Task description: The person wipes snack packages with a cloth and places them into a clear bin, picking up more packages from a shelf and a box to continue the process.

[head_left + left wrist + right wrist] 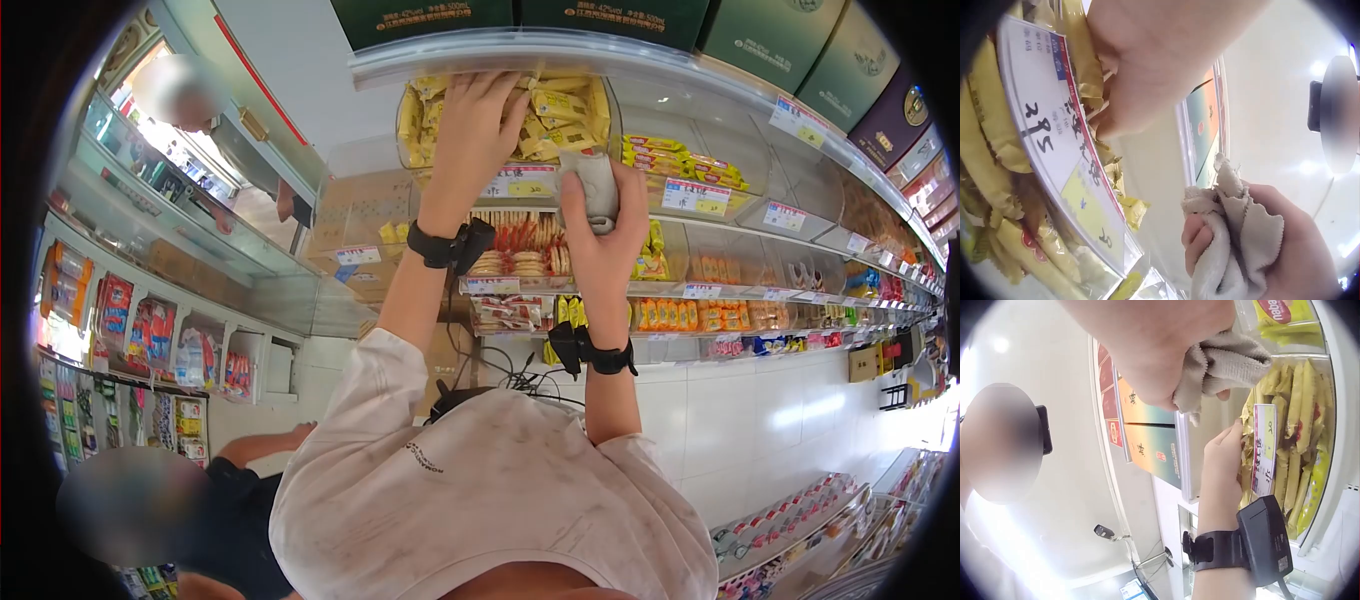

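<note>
My left hand (pixel 478 130) reaches into a clear bin (pixel 612 125) of small yellow-wrapped snack packets (pixel 562 105). Its fingers lie over the packets, and the fingertips pass close under the shelf edge above. In the right wrist view the same hand (pixel 1225 465) rests against the packets behind a handwritten price tag (pixel 1264 450). A crumpled grey-white cloth (pixel 597 190) is gripped in my right hand (pixel 615 225), just in front of the bin's right corner. Folds of that cloth (pixel 1232 240) stick out between thumb and fingers in the left wrist view.
Dark green boxes (pixel 610 22) stand on the shelf above. Lower tiers hold round crackers (pixel 527 262) and orange packets (pixel 690 315). A cardboard box (pixel 365 215) stands left of the shelves. One person (pixel 245 150) is beyond the glass counter; another (pixel 240 520) is at lower left.
</note>
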A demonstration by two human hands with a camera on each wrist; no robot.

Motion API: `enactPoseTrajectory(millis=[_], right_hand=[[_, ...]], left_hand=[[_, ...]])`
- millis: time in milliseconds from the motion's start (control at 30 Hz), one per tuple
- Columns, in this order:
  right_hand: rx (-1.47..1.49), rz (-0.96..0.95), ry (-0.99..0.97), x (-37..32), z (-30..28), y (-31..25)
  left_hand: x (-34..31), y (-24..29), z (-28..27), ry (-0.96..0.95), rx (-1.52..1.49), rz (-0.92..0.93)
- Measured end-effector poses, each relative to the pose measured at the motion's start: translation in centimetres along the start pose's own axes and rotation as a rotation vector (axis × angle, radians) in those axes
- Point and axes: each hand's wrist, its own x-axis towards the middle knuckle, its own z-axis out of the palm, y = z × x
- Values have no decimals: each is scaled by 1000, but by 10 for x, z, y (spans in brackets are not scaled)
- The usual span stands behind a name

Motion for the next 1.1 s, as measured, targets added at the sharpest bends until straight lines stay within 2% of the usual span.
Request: enactPoseTrajectory(millis=[167, 267, 367, 467, 567, 633, 733, 867, 967, 1067, 1100], right_hand=[[-9, 21, 9, -6, -1, 6], [302, 412, -55, -12, -10, -14], [528, 495, -52, -21, -17, -10], [678, 745, -3, -48, -33, 1], [847, 898, -34, -75, -44, 41], [1111, 1066, -108, -79, -44, 46], [1206, 1145, -83, -94, -30, 50], [1342, 1203, -119, -104, -9, 44], [1359, 1199, -134, -106, 5, 27], [1302, 1262, -69, -105, 12, 17], [1296, 1235, -74, -107, 12, 16]], left_hand=[[-11, 5, -13, 35, -89, -27], [-27, 16, -39, 128, -172, -35], [-67, 12, -68, 152, -286, -247], [-114, -16, -89, 233, -321, -538], [-166, -76, -91, 307, -328, -746], [-216, -131, -81, 132, -203, -815], [-259, -197, -60, -227, -60, -869], [-256, -218, -50, -673, 83, -845], [-259, -234, -28, -708, 88, -760], [-292, -269, 6, -736, 137, -922], [-295, -271, 7, -801, 166, -865]])
